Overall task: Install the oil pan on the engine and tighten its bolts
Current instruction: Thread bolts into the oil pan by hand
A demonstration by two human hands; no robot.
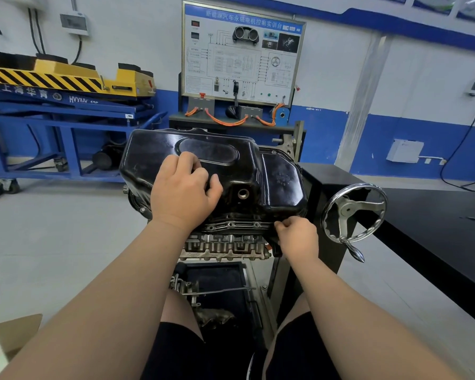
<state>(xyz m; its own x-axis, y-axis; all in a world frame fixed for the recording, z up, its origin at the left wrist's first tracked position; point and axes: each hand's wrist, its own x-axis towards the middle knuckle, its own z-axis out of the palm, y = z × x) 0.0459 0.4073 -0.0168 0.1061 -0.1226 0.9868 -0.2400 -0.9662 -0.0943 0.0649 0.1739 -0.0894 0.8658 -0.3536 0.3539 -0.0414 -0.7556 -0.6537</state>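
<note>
Head view: the oil pan (272, 185) sits on the upturned engine (225, 246) — our left hand (184, 193) rests on it, fingers curled, contents unclear; our right hand (296, 237) pinches its front flange. If it shifts, we risk misaligned holes — cross-threaded bolts.

Glossy black oil pan (258, 171). Dull silver-grey engine (225, 246) beneath it. Bright chrome handwheel (348, 208) on a black stand (321, 187). Matte black bench top (436, 215) alongside. The lift trolley (66, 116) has a blue frame and a yellow deck with black-and-yellow diagonal hazard stripes. The wall (422, 78) is white above with a blue band below. The training board (242, 50) is a white panel with a blue header strip; orange cables (225, 121) run under it. Pale grey floor (52, 242). Black shorts (181, 352) on the person. Tan cardboard (11, 330) in the corner.
</note>
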